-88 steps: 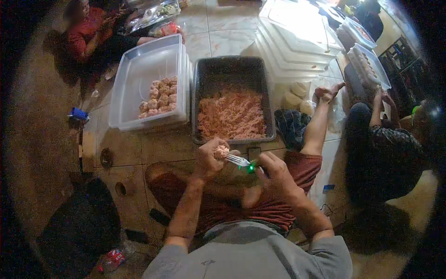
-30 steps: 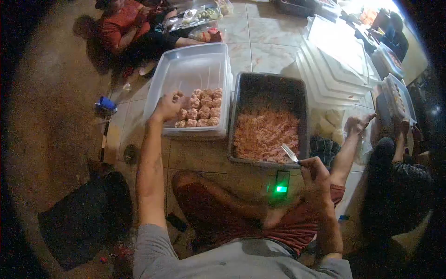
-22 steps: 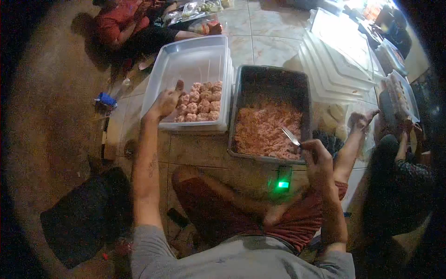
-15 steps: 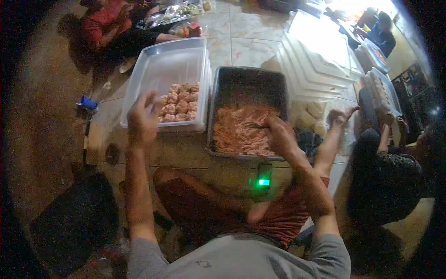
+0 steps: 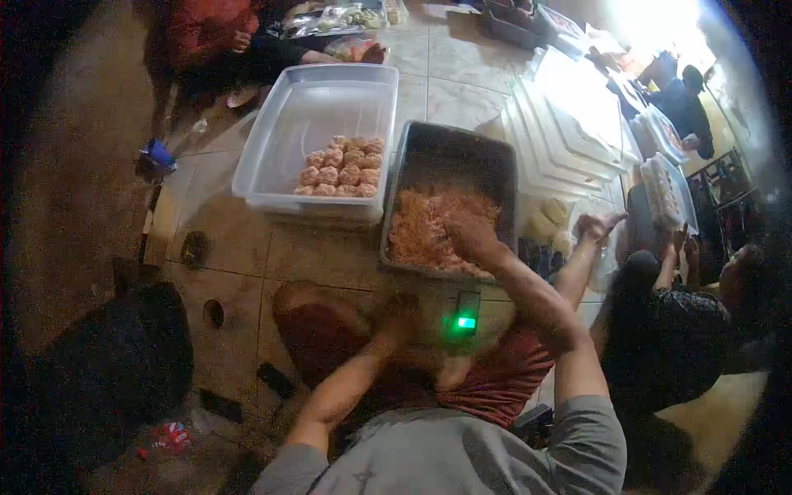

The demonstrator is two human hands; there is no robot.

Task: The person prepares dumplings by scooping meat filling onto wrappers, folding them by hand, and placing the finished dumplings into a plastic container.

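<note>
My right hand (image 5: 474, 238) is down in the dark tub (image 5: 516, 177), closed over pinkish minced meat (image 5: 417, 227). The fork seen in that hand half a second ago is hardly visible now. Dark and smeared by motion, my left hand (image 5: 400, 318) hangs over my lap just in front of the tub, its fingers unreadable. To the left of the tub stands a clear plastic container (image 5: 318, 78), with rows of meatballs (image 5: 348, 175) grouped in its near right corner.
Stacked white lids or containers (image 5: 561, 124) rise at the right, beside pale filled bags (image 5: 549, 219). A small device (image 5: 467, 322) glows green before the tub. One person (image 5: 206, 33) sits at the far left, another (image 5: 676, 305) at the right. A blue cup (image 5: 157, 154) lies left.
My left hand has moved from the clear container back toward my lap. My right hand has shifted slightly left within the tub. The view has turned a little, moving both containers rightward.
</note>
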